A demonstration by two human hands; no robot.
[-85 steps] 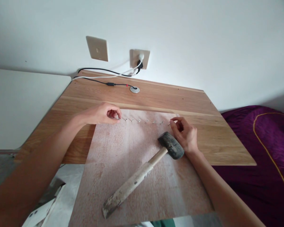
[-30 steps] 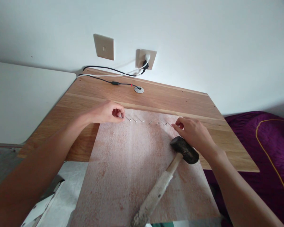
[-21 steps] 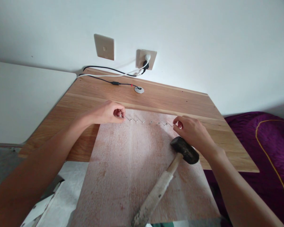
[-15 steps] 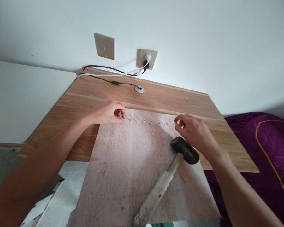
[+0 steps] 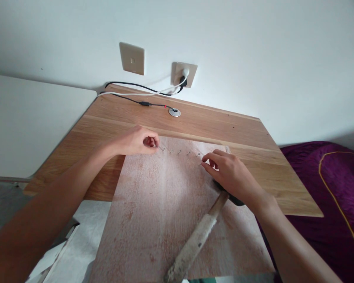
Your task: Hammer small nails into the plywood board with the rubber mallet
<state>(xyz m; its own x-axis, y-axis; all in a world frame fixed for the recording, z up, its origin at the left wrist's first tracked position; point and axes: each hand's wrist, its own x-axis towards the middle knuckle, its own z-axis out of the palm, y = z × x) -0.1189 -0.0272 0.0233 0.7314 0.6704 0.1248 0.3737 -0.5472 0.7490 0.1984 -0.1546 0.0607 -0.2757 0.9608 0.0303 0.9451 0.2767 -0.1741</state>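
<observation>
A row of small metal nails [image 5: 179, 151] runs across the upper part of a pale, reddish-streaked board [image 5: 147, 212]. At the row's left end is my left hand [image 5: 140, 140], its thumb and finger pinched together right beside the first nail. My right hand [image 5: 224, 167] is also closed in a pinch, next to a nail toward the right end of the row. Whatever lies between the fingertips of either hand is too small to make out. A mallet [image 5: 199, 239] with a worn, whitish handle rests diagonally on the board; my right hand partly covers its black head.
Under the board is a wooden desktop [image 5: 171, 125] with a cable grommet [image 5: 174, 112]. Black and white cables [image 5: 135, 93] lead to a wall socket [image 5: 184, 74]. A white panel [image 5: 32, 125] stands at left, purple fabric [image 5: 327, 181] at right.
My right hand has moved left along the row and slightly toward me, and now covers part of the mallet head. My left hand has stayed nearly in place.
</observation>
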